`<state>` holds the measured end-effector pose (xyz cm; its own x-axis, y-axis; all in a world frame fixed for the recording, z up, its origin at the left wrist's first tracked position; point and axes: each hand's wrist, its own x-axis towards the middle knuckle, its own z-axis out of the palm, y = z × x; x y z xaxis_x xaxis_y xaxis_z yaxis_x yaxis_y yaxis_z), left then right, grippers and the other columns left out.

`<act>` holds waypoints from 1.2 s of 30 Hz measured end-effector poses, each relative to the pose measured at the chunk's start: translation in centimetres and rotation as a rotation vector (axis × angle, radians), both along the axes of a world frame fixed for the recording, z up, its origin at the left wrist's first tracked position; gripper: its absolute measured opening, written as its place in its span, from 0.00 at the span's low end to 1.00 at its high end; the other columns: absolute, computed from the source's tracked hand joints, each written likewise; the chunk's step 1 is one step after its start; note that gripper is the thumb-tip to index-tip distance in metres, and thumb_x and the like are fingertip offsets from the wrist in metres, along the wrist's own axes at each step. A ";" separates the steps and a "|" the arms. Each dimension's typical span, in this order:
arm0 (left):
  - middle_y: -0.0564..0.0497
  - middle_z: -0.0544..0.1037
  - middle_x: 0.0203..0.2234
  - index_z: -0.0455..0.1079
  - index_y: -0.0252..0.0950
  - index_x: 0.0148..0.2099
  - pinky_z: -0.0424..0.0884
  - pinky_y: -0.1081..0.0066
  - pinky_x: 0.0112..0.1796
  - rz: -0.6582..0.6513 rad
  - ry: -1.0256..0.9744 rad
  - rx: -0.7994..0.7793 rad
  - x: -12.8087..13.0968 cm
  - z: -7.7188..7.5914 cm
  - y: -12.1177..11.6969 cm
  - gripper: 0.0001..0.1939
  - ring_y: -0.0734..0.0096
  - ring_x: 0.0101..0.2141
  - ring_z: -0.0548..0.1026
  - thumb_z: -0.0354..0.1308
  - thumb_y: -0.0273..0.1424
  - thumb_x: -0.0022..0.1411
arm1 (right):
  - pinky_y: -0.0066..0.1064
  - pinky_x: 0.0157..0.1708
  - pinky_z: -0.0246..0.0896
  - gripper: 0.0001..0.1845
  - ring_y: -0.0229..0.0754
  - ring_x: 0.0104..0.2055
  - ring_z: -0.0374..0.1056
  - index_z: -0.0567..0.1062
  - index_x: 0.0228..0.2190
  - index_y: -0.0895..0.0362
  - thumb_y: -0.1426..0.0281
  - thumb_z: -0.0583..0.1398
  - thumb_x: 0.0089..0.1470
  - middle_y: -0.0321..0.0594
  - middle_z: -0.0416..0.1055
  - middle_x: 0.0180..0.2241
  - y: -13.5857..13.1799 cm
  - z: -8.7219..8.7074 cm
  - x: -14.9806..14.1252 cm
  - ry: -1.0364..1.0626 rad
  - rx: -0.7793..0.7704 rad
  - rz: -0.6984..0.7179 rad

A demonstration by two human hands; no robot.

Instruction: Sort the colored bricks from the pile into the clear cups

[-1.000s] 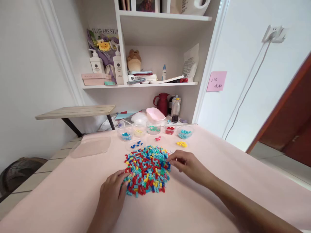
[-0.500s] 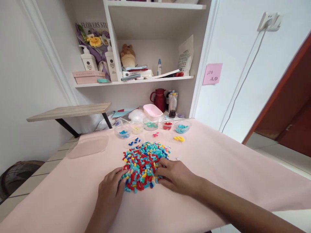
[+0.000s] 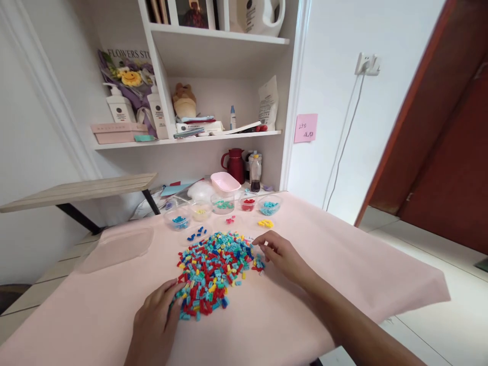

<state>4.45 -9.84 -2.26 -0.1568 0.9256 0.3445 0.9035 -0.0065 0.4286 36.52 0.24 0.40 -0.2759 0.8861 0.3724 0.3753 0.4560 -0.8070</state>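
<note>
A heap of small toy building bricks (image 3: 208, 269) in red, turquoise, blue, yellow and green lies on the pink cloth. My left hand (image 3: 158, 310) rests at its near left edge, fingers stretched loosely against the bricks. On the far right side of the heap is my right hand (image 3: 280, 254), its fingers bent and apart, with no brick visible in them. A small clump of bricks (image 3: 258, 264) sits just beside its fingers. Behind the heap, dark blue bricks (image 3: 197, 234), pink bricks (image 3: 231, 219) and yellow bricks (image 3: 266, 223) lie in separate groups on clear lids.
Clear tubs hold sorted bricks: a blue-brick tub (image 3: 166, 219), a pale yellow one (image 3: 194, 216), a green one (image 3: 217, 209), a red one (image 3: 243, 205) and a turquoise one (image 3: 277, 207). A clear lid (image 3: 118, 249) lies left. Behind stand a pink basket (image 3: 224, 183) and red jug (image 3: 235, 165).
My right hand has drawn back from the heap's right side toward its far right edge. A few bricks now lie spread out there. My left hand stays by the heap; the view has shifted.
</note>
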 end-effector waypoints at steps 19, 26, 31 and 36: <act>0.52 0.77 0.50 0.75 0.47 0.48 0.68 0.56 0.52 -0.024 0.014 -0.007 -0.6 -0.3 0.3 0.23 0.62 0.52 0.72 0.44 0.43 0.59 | 0.29 0.38 0.62 0.17 0.38 0.35 0.68 0.81 0.36 0.52 0.77 0.54 0.50 0.40 0.72 0.38 -0.5 0.7 0.3 -0.205 -0.052 0.104; 0.51 0.78 0.49 0.76 0.46 0.46 0.68 0.55 0.52 -0.008 0.003 0.029 -0.8 -0.5 0.6 0.23 0.61 0.51 0.73 0.43 0.44 0.59 | 0.30 0.33 0.62 0.17 0.35 0.27 0.66 0.76 0.44 0.52 0.72 0.52 0.56 0.39 0.70 0.39 0.7 0.2 1.1 -0.140 -0.058 -0.179; 0.50 0.76 0.52 0.75 0.44 0.49 0.66 0.54 0.54 -0.027 0.013 -0.039 -0.7 -0.3 0.5 0.25 0.60 0.54 0.71 0.42 0.44 0.60 | 0.31 0.37 0.58 0.20 0.41 0.38 0.68 0.76 0.45 0.48 0.75 0.55 0.52 0.39 0.69 0.43 0.5 0.0 1.2 -0.419 -0.036 -0.261; 0.48 0.76 0.51 0.75 0.43 0.49 0.66 0.52 0.54 -0.010 0.014 -0.030 -0.3 0.0 0.3 0.27 0.58 0.53 0.71 0.40 0.44 0.59 | 0.29 0.35 0.56 0.21 0.40 0.37 0.69 0.77 0.44 0.45 0.75 0.57 0.49 0.37 0.69 0.43 0.1 0.1 0.9 -0.510 -0.060 -0.228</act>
<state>4.15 -9.55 -2.26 -0.1427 0.9371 0.3187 0.9094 -0.0030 0.4160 37.38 0.32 0.50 -0.2072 0.9599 0.1889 0.8083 0.2768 -0.5196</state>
